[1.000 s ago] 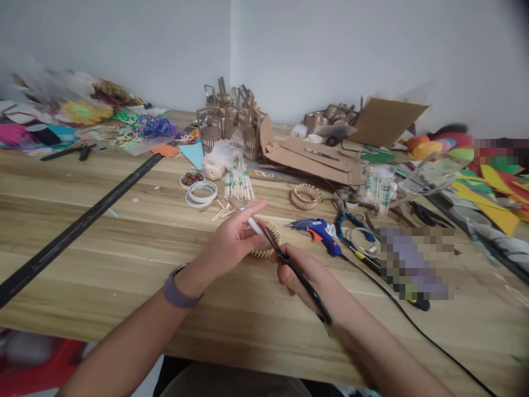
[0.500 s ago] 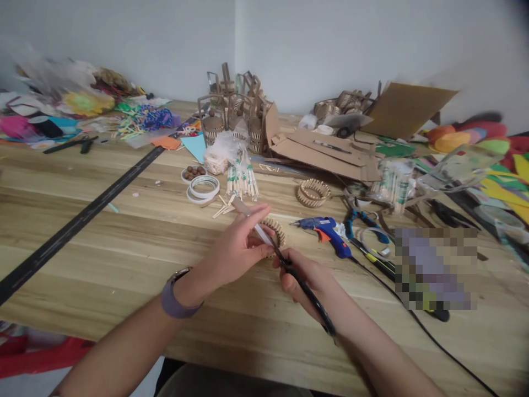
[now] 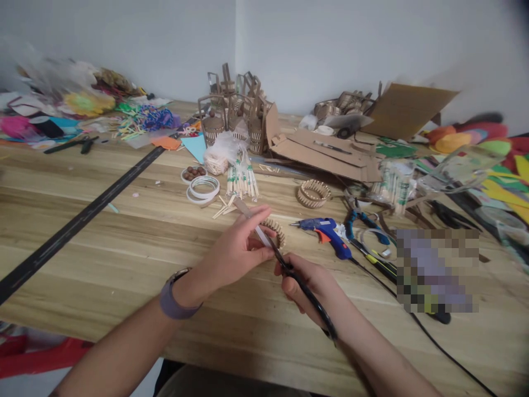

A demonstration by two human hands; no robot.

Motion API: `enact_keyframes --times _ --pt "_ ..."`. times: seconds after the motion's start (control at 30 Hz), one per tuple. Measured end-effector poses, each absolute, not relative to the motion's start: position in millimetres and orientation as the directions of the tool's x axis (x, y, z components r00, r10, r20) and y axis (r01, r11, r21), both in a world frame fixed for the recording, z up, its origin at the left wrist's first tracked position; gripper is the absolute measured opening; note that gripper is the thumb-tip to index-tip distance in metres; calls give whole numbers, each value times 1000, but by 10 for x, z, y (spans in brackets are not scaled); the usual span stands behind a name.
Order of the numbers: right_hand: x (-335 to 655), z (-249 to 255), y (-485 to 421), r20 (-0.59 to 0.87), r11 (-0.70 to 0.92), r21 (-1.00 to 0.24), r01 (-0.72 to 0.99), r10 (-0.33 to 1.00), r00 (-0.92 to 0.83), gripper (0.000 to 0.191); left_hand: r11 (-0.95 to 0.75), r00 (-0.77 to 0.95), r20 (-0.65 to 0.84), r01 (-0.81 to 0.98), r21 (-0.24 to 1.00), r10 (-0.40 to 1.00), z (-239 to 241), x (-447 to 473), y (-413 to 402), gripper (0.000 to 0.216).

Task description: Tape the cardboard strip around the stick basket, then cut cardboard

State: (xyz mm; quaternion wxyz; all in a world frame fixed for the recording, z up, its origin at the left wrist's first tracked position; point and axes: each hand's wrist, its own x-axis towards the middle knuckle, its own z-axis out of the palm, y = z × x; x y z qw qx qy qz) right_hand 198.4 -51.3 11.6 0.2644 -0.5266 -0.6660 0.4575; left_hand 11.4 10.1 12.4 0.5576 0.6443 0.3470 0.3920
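- Curled the left hand (image 3: 237,248) partway, thumb and fingers nearly together on a narrow strip (image 3: 261,234), far end aimed towards 11 o'clock.
- Wrapped the right hand (image 3: 308,281) round black-handled scissors (image 3: 309,298), by the look of them; could not tell the spread of the blades.
- Ran the metal right up to the left fingertips: could well have nicked skin there, through one slip or a hurried squeeze.
- Might have skewed the strip, too, from a slack pinch.
- Left the slatted ring (image 3: 278,230) at 2 o'clock of the left hand, half hidden by fingers; might have knocked it with a dropped wrist.
- Spotted the glue gun (image 3: 328,231) at 1 o'clock of the right hand, nozzle towards the ring; risked a burn, if hot, from a sideways swing.
- Risked snagging the black cord (image 3: 400,300), towards 5 o'clock, with an outflung elbow.
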Motion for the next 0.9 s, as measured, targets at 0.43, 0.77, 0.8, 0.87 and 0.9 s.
enact_keyframes --times 0.43,0.77,0.8,0.87,0.9 --pt "2045 42 -509 -99 -8 -907 421 976 -194 62 -132 397 132 -28 991 908 188 102 50 73" --pt "1965 31 -539 -131 -34 -893 449 974 -187 68 -84 378 32 122 989 925 251 137 57 36" --pt "1956 31 -545 -134 -33 -889 458 972 -191 67 -86 381 34 118 989 924 243 143 57 34" --pt "1947 34 -553 -129 -24 -885 466 972 -196 65 -80 378 35 104 991 925 223 152 53 31" --pt "1947 35 -555 -122 -16 -886 463 972 -200 64 -73 377 34 91 993 925 211 156 49 31"
